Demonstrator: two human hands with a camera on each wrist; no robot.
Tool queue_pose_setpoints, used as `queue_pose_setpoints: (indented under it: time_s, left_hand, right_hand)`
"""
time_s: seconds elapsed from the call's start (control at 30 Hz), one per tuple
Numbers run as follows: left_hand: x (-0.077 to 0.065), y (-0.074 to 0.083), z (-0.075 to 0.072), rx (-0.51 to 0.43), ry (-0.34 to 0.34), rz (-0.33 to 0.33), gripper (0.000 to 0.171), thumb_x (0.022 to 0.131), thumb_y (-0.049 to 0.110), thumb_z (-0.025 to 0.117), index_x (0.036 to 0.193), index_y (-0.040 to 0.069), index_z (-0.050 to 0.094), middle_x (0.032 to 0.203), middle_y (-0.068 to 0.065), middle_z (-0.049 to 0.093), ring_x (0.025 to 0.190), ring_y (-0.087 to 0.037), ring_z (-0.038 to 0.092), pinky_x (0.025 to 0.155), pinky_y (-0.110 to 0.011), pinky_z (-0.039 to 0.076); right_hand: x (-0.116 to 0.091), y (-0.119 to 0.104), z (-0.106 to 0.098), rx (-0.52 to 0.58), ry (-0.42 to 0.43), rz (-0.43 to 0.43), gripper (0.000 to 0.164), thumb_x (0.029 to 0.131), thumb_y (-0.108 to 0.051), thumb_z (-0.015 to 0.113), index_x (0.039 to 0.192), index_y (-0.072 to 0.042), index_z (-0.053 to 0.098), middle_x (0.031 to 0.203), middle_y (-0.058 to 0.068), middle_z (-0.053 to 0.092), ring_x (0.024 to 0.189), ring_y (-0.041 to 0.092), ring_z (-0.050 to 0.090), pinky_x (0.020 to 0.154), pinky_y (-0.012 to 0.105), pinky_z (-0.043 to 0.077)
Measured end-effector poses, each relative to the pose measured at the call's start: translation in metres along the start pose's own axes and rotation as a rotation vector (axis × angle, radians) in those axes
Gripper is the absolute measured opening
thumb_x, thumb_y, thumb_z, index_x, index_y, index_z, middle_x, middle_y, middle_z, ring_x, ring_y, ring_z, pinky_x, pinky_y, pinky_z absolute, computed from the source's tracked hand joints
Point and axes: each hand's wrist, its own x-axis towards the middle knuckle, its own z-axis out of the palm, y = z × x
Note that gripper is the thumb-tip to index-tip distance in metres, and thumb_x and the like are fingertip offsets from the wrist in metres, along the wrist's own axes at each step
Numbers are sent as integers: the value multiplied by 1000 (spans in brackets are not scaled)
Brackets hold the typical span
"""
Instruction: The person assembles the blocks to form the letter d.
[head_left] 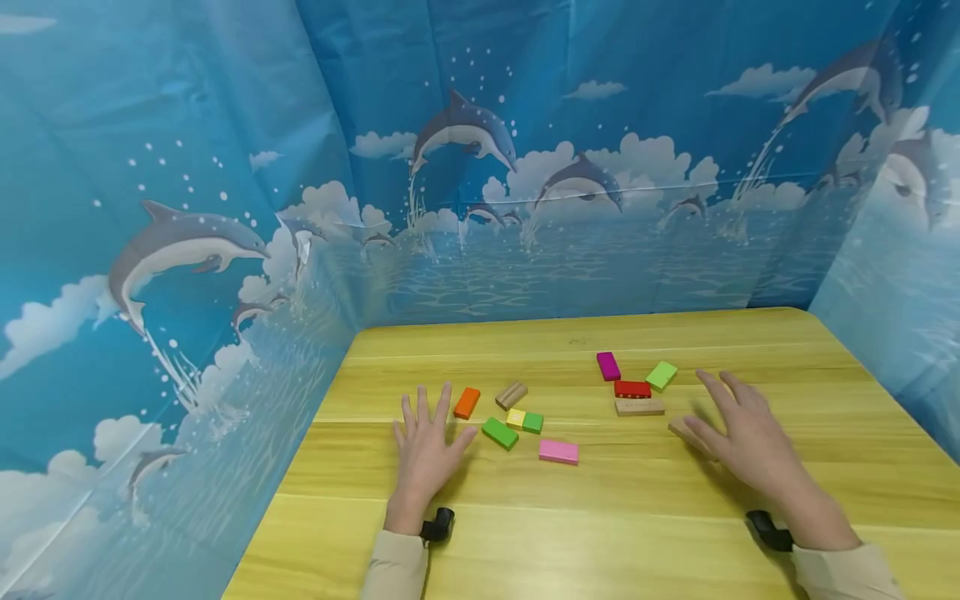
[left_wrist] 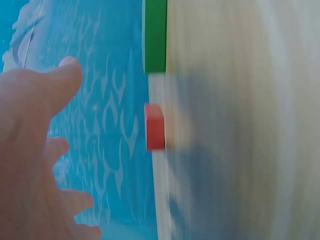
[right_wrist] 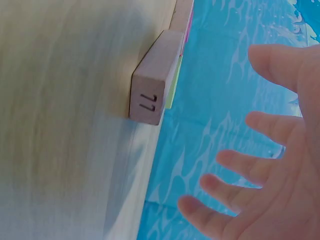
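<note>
My left hand (head_left: 426,450) hovers over the left side of the table with its fingers spread, holding nothing. Nearest to it are an orange block (head_left: 467,403) and a green block (head_left: 500,433); both appear beyond the thumb in the left wrist view, the green block (left_wrist: 155,35) above the orange-red block (left_wrist: 155,127). On the other side, my right hand (head_left: 757,450) is spread and holds nothing. It partly covers a plain wooden block (head_left: 686,433) in the head view. In the right wrist view this wooden block (right_wrist: 149,90) has dark marks on its end, apart from the fingers.
Between the hands lie a pink block (head_left: 558,452), small yellow (head_left: 515,418) and green (head_left: 533,422) blocks, and a wooden block (head_left: 512,395). Farther right are magenta (head_left: 608,366), red (head_left: 632,389), light green (head_left: 662,376) and wooden (head_left: 640,407) blocks. A dolphin-print curtain (head_left: 465,275) surrounds the table (head_left: 585,533).
</note>
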Motion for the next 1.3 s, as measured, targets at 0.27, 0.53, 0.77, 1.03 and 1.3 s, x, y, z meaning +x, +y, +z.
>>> queue_pose_setpoints:
  time_s: [0.27, 0.53, 0.77, 1.03, 1.3]
  left_hand:
    - [1, 19, 8, -78, 30, 46, 88, 94, 57, 63, 163, 34, 13, 167, -14, 3, 151, -42, -1, 113, -70, 8]
    - [2, 44, 12, -143, 64, 147, 87, 95, 50, 66, 163, 26, 18, 165, -18, 14, 150, -46, 10, 113, -67, 16]
    - [5, 63, 16, -142, 48, 198, 87, 94, 53, 65, 163, 22, 20, 164, -19, 19, 150, -43, 12, 114, -66, 16]
    - [0, 84, 25, -191, 6, 234, 81, 96, 52, 64, 161, 26, 24, 165, -13, 20, 150, -42, 13, 115, -62, 19]
    - [-6, 106, 34, -202, -44, 317, 80, 97, 48, 65, 161, 21, 26, 164, -9, 22, 150, -34, 21, 111, -56, 34]
  right_hand:
    - [2, -6, 0, 36, -83, 55, 76, 100, -43, 61, 159, -9, 28, 140, 37, 41, 120, 59, 43, 85, 74, 38]
    - [7, -5, 2, 38, -175, 77, 82, 96, -49, 65, 155, 0, 34, 125, 30, 56, 105, 45, 60, 78, 61, 48]
    - [9, 0, 0, 84, -192, 34, 76, 88, -27, 79, 148, 3, 43, 114, 25, 63, 89, 32, 67, 67, 47, 53]
    - [3, -2, -1, 157, -262, 61, 85, 80, -23, 87, 150, 0, 44, 122, 26, 55, 83, 22, 63, 60, 33, 49]
    - [0, -1, 5, 211, -336, 89, 84, 79, -17, 87, 150, -3, 45, 132, 28, 48, 75, 19, 54, 57, 31, 46]
